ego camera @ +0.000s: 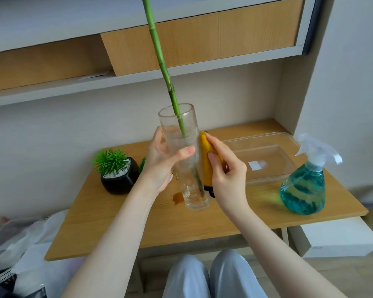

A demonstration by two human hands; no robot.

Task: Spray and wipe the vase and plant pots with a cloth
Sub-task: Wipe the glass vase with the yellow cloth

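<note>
Glass vase [186, 160], bamboo stem [162, 61] inside: gripped mid-body in our left hand [162, 162], lifted off the table [121, 220]. Yellow cloth [206, 155]: pinched in our right hand [228, 173], pressed against its far side. We advise rotating the vase steadily, wiping top to base.

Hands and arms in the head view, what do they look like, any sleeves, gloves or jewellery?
Both forearms are bare to the frame edge, no sleeves showing. The left hand and right hand wear no gloves, rings or watch. Fingernails are short and unpainted.
</note>
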